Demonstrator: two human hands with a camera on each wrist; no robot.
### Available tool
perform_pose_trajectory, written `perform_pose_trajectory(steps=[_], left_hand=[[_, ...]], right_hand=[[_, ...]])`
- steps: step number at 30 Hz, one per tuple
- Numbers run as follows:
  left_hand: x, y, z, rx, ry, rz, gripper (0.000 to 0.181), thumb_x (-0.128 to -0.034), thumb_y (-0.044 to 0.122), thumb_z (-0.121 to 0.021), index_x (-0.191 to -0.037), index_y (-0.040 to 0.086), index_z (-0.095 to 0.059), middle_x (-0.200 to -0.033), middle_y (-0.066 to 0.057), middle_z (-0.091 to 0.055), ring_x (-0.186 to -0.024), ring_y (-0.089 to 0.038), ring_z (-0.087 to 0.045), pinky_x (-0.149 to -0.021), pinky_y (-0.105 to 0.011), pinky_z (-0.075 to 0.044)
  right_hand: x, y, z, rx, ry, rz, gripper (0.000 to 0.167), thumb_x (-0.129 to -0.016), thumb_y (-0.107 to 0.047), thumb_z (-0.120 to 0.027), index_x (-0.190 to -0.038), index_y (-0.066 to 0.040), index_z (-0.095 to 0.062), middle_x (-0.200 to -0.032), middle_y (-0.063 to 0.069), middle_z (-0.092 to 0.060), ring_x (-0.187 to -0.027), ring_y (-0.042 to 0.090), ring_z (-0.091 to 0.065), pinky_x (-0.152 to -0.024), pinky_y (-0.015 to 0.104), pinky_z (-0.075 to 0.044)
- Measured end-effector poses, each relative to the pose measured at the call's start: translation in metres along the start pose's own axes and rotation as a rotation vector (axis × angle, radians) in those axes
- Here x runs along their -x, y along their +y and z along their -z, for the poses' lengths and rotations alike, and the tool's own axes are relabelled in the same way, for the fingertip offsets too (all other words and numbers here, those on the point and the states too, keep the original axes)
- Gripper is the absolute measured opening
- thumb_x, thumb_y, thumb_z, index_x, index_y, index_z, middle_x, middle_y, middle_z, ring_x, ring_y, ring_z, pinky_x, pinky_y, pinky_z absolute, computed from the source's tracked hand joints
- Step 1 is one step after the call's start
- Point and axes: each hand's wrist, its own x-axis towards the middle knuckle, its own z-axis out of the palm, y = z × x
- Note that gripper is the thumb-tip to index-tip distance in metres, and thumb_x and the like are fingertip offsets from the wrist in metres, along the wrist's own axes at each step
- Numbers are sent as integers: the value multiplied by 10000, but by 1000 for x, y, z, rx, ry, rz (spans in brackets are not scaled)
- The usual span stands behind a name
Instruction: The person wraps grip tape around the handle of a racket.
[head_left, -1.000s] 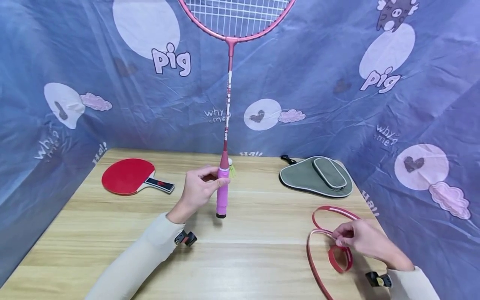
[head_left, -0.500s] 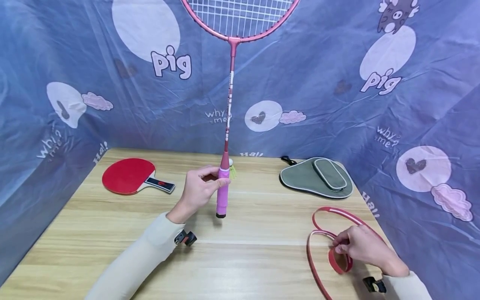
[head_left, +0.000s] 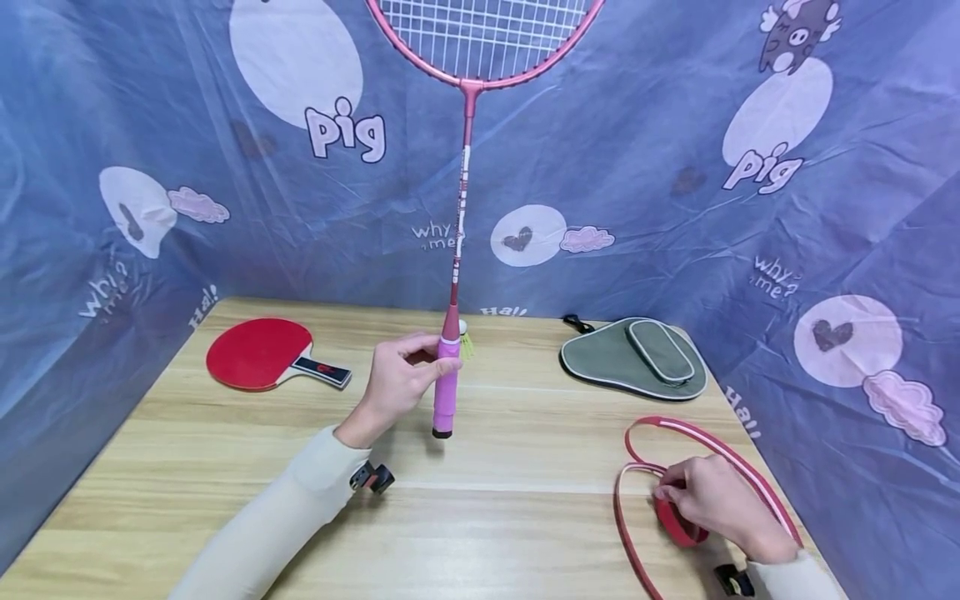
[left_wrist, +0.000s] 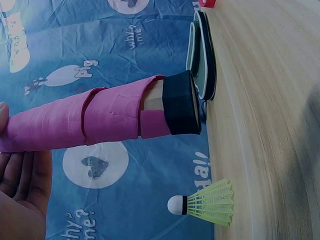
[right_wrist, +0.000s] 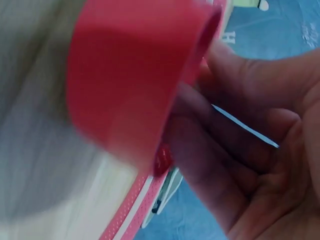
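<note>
My left hand (head_left: 397, 379) holds a badminton racket (head_left: 446, 392) upright above the table by its handle, thumb across the front. Pink-purple wrap covers that handle; the left wrist view shows its overlapping turns, a bare strip near the bottom and the black butt cap (left_wrist: 181, 102). At the right, my right hand (head_left: 716, 500) pinches the curled end of a long red strip of grip tape (head_left: 678, 529). This curl (right_wrist: 125, 75) fills much of the right wrist view, partly blurred. More of the tape lies in loops around the hand.
A red table tennis bat (head_left: 258, 354) lies at the back left. A yellow shuttlecock (head_left: 466, 342) is behind the racket handle. At the back right sits a grey-green bat case (head_left: 622, 358). Patterned blue cloth (head_left: 360, 250) rises behind and beside the wooden table (head_left: 487, 533).
My right hand has shifted down and slightly left along the tape to its curled end, leaving more of the right-hand loop in sight. The left hand keeps its hold on the racket, nearly still.
</note>
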Motion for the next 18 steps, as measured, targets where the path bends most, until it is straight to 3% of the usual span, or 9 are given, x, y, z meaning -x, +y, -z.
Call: perform_pose_trajectory(steps=[2, 6, 12, 14, 18], left_hand=[[0, 0, 0, 5, 1, 2, 254, -791, 39, -848, -1026, -26, -777, -920, -185, -757, -774, -63, -664, -718, -258, -598], [0, 1, -1, 9, -11, 5, 256, -797, 58, -850, -1031, -19, -779, -919, -182, -759, -774, -64, -664, -720, -265, -598], [-3, 3, 1, 25, 2, -3, 248, -802, 46, -843, -1032, -18, -778, -895, -196, -757, -755, -63, -661, -718, -221, -580], [-3, 3, 2, 28, 3, -3, 248, -795, 37, -846, -1026, -23, -778, -892, -198, -755, -752, -64, -659, -712, -206, -575], [0, 2, 0, 28, -16, 2, 245, -794, 33, -845, -1019, -33, -777, -909, -199, -756, -765, -62, -660, -721, -205, -583]], right_hand=[[-1, -2, -1, 24, 54, 22, 243, -686, -118, -878, -659, -295, -714, -580, -257, -554, -571, -87, -394, -512, 186, -388], [1, -3, 1, -28, 167, 19, 299, -655, -49, -878, -713, -297, -723, -656, -193, -663, -617, -108, -459, -528, 147, -401], [-9, 0, 17, -186, 350, -146, 265, -726, 5, -851, -861, -210, -776, -734, -26, -761, -662, -220, -505, -553, 78, -410], [-13, 1, 24, -214, 377, -204, 264, -742, -2, -852, -916, -189, -783, -736, -44, -764, -671, -240, -522, -564, 75, -423], [-19, -1, 36, -349, 377, -306, 252, -786, -7, -838, -1004, -116, -774, -742, -223, -727, -698, -206, -578, -584, 67, -443]])
